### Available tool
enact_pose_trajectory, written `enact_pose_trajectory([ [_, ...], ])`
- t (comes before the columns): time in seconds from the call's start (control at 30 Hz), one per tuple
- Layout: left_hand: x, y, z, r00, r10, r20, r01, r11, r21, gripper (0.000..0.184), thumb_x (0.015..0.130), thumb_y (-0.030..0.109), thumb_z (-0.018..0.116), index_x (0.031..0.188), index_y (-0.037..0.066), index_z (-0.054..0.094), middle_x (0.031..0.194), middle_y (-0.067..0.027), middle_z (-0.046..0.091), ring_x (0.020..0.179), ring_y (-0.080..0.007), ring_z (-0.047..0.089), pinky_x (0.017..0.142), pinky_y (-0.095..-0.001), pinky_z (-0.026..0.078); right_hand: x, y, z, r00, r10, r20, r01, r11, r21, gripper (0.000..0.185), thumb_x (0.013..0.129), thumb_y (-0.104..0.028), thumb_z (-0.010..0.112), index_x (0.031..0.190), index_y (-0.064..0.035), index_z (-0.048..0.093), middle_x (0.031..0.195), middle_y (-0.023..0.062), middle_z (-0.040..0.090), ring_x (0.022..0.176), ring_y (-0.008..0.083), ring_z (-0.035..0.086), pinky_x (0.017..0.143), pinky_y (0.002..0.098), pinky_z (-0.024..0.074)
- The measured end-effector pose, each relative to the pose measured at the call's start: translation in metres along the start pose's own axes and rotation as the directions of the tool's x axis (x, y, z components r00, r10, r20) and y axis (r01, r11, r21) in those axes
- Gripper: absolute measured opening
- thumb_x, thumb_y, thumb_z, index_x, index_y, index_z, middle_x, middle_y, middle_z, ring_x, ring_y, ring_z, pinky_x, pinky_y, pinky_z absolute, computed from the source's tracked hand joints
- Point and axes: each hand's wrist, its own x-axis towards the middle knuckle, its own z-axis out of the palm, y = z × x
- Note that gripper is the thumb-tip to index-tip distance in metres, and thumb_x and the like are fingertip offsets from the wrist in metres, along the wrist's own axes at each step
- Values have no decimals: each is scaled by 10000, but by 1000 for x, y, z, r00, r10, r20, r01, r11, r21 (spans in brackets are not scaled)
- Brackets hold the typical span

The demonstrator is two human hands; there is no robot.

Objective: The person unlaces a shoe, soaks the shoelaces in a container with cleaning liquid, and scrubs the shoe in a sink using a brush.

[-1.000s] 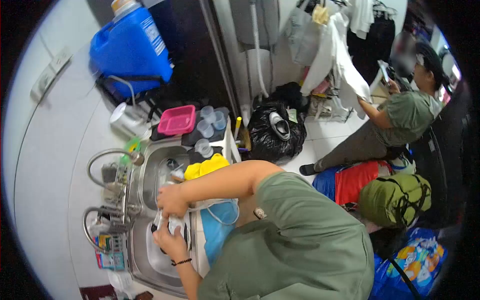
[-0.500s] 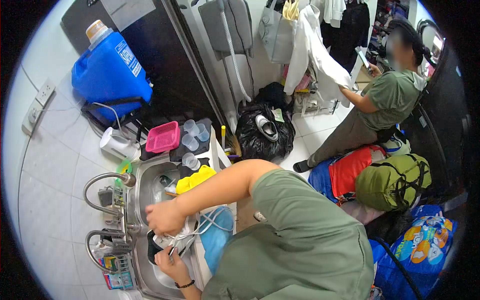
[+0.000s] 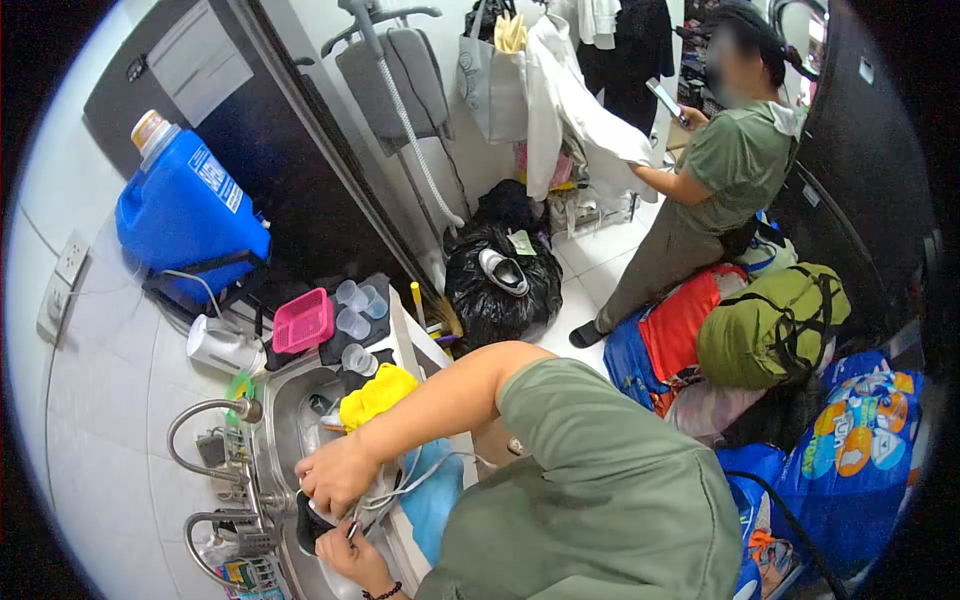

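In the head view, both my hands work over the steel sink (image 3: 285, 400). Under them is what looks like a shoe (image 3: 322, 513), white with a dark part, mostly hidden. Its long pale laces (image 3: 408, 482) trail over the sink's edge. My right hand (image 3: 338, 478) has its fingers bent down onto the shoe. Just below it, my left hand (image 3: 352, 555), with a dark bead bracelet, closes on a slim dark object (image 3: 353, 530) whose kind I cannot make out. A light blue cloth (image 3: 440, 500) lies beside the laces.
Two curved taps (image 3: 205, 405) reach over the sink. A yellow cloth (image 3: 378, 395), clear plastic cups (image 3: 352, 322) and a pink basket (image 3: 303, 320) are near its far end. Another shoe (image 3: 502, 272) lies on a black bag. A person (image 3: 735, 165) stands behind, holding a phone.
My right hand, blurred and raised before, has come down onto the shoe close to my left hand. The view has turned slightly, shifting the background leftward.
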Motion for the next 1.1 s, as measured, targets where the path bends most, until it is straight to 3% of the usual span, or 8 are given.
enact_pose_trajectory([
  [0.13,-2,1,1,998,-67,-21,66,996,-61,140,722,-30,686,854,-13,643,790,-144,577,797,-342,530,766,-437,409,-2,17,-6,980,184,82,-147,931,-334,94,747,-283,630,767,-206,679,768,-29,649,864,212,599,866,461,405],
  [0.2,-6,-1,-1,993,-104,-46,100,992,-83,145,719,-43,685,854,-24,639,796,-152,575,792,-348,526,756,-438,410,-3,33,-17,638,766,73,-696,615,-370,88,739,-245,628,764,-178,680,755,17,650,833,230,614,824,454,402],
  [0.27,-10,-1,-2,989,-136,-55,132,989,-74,148,716,-52,685,855,-33,636,802,-160,573,789,-354,525,752,-435,412,-20,55,-21,265,919,-293,-940,314,135,180,716,-156,633,876,-164,715,802,82,680,867,282,634,755,471,400],
  [0.37,-10,0,-4,992,-109,-65,109,994,4,147,717,-54,684,855,-31,638,801,-154,581,800,-347,535,744,-431,420,-25,51,-22,278,929,-244,-957,291,19,383,692,-127,629,1071,-145,689,1066,88,658,1018,285,574,831,468,384],
  [0.47,-10,-2,-2,996,-63,-64,63,998,0,147,717,-55,684,856,-28,644,800,-148,590,803,-343,541,743,-427,425,-11,17,-31,799,599,41,-600,800,-1,453,640,-154,696,1080,-261,709,1285,77,560,1175,308,480,904,485,378],
  [0.53,-9,0,0,997,-32,-74,31,999,-10,148,712,-57,682,852,-24,649,797,-145,594,798,-339,544,740,-425,426,-5,-5,-26,947,300,113,-305,952,30,233,709,-304,704,939,-301,741,1233,-14,611,1152,259,501,942,484,361],
  [0.67,-10,5,-1,994,-24,-103,19,999,-46,153,701,-64,677,843,-13,658,787,-145,592,788,-331,548,732,-418,428,-5,-12,-24,975,150,163,-142,988,-60,130,781,-335,637,860,-283,728,968,-87,676,1030,187,555,928,464,352],
  [1.1,-22,-4,-8,993,-41,-110,38,999,-30,221,663,-96,641,864,-7,663,800,-134,584,797,-321,542,743,-414,427,2,-13,-27,968,95,233,-97,995,-1,162,754,-324,638,866,-218,686,937,-10,648,975,221,594,844,452,404],
])
